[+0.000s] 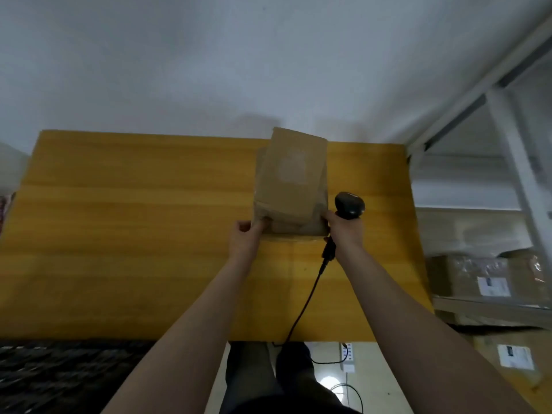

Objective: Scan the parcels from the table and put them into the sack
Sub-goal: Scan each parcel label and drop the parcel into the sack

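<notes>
- The left hand (245, 237) is gripping the near-left corner of the parcel (291, 180), its fingers curled on that corner.
- The brown parcel is being held on end between both hands, over the far right part of the yellow table (119, 234).
- The right hand (343, 231) is clasping the black scanner (350, 204), its fingers wrapped round the handle and touching the parcel's near-right corner.
- The cable (301, 306) is trailing from the scanner over the table's near edge.

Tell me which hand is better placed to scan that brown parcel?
Right. The right hand already grips the black scanner just beside the parcel, while the left hand is busy holding the parcel's lower corner.
</notes>
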